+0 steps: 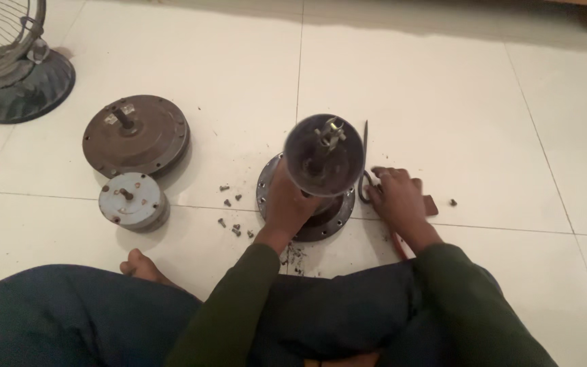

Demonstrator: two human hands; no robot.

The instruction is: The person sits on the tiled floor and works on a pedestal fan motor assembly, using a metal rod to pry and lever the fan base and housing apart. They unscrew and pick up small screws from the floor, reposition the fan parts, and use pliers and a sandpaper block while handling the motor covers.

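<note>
While our left hand [287, 204] clasps the upright fan motor [321, 163] standing on the floor tiles [443, 102] just ahead of our knees, our right hand [397, 197] lies flat and unclenched at its 3 o'clock, on a pair of pliers [365, 178] and a small brown block [431, 204]. We judge that a one-handed hold could let the top-heavy motor tip, scattering the loose screws [234, 216] at its 9 o'clock toward the brown round cover [136, 134] and grey hub [132, 200] farther left.

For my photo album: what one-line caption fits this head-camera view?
Seated on a tiled floor, left hand steadies a fan motor while right hand rests on pliers.
</note>
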